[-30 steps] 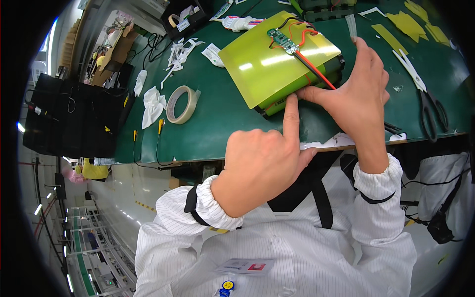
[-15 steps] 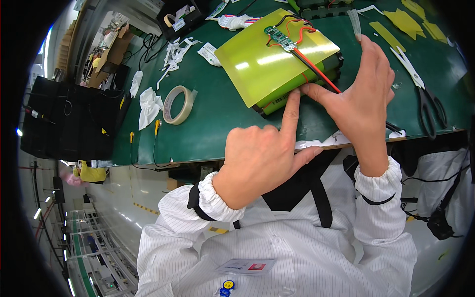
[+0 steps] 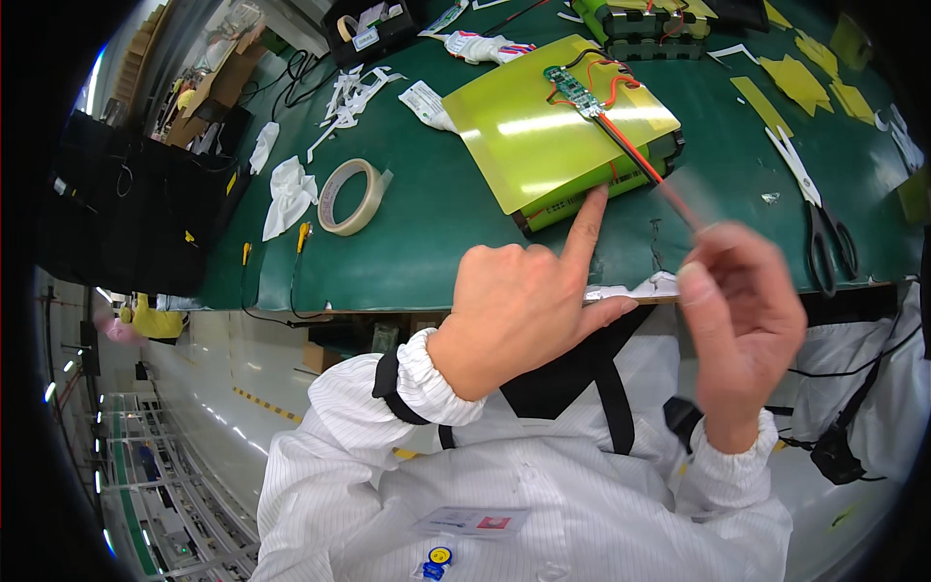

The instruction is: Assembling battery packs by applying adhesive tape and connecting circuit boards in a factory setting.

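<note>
A green battery pack (image 3: 635, 180) lies tilted on the bench with a yellow-green insulating sheet (image 3: 514, 121) over its top. On the sheet sits a small green circuit board (image 3: 572, 92), with red and black wires (image 3: 628, 147) running toward me. My left hand (image 3: 524, 306) holds nothing: its index finger presses the pack's near side, its thumb points out, and its other fingers are curled. Blurred by motion, my right hand (image 3: 742, 301) is closed at the bench edge near the wire ends. A pale streak shows above its fingertips; what they pinch is unclear.
Black-handled scissors (image 3: 824, 233) and yellow sheet pieces (image 3: 795, 82) lie to the right. A tape roll (image 3: 351, 199), crumpled white paper (image 3: 289, 199) and a white tube (image 3: 427, 105) lie to the left. Another battery pack (image 3: 655, 44) and a black box (image 3: 373, 29) stand behind.
My right hand has come down and toward me from beyond the pack's right side, where it held a clear strip. My left index finger stays on the pack. The view has shifted slightly.
</note>
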Action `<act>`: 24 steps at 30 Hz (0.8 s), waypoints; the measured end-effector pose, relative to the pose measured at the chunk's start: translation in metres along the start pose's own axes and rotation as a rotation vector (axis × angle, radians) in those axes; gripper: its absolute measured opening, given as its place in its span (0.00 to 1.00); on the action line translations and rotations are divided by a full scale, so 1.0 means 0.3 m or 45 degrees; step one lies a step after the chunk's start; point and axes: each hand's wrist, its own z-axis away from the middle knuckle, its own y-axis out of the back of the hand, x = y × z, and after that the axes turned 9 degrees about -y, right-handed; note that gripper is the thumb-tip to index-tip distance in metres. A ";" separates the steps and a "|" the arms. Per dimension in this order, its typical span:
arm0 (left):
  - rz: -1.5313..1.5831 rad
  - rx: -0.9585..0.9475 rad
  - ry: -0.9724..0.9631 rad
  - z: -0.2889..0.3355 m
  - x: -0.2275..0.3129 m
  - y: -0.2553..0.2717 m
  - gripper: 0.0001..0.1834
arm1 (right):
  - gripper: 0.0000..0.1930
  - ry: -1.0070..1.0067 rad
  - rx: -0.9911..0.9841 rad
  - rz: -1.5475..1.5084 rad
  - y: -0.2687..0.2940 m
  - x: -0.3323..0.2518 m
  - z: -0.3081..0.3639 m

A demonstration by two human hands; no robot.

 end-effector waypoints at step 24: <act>-0.111 -0.048 0.025 0.005 -0.042 0.006 0.49 | 0.15 -0.946 -0.080 -0.521 -0.150 -0.014 -0.030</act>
